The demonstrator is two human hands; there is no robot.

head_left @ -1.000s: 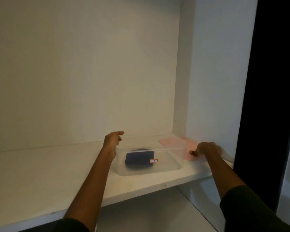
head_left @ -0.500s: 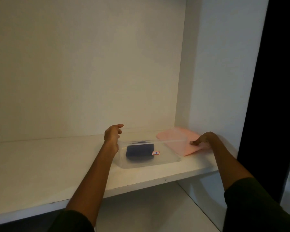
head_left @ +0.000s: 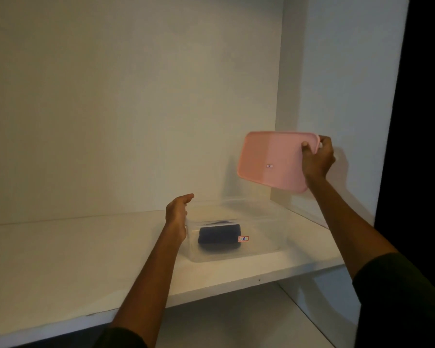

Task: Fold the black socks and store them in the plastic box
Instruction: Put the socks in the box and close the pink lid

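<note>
A clear plastic box (head_left: 266,241) stands on the white shelf (head_left: 60,252), near its right end. Folded black socks (head_left: 219,236) lie inside it at the left, behind a small label marked 18. My left hand (head_left: 177,213) rests against the box's left wall, thumb over the rim. Up in the air above the box's right side, my right hand (head_left: 317,159) grips the right edge of a pink lid (head_left: 274,159). The lid is tilted with its flat face toward me.
The shelf sits in a white cupboard with a back wall and a right side wall (head_left: 337,96) close to the box. A lower shelf (head_left: 236,320) shows beneath. A dark vertical edge (head_left: 425,121) bounds the right.
My right hand has lifted the pink lid off the shelf and raised it above the box. My left hand has stayed at the box's left side.
</note>
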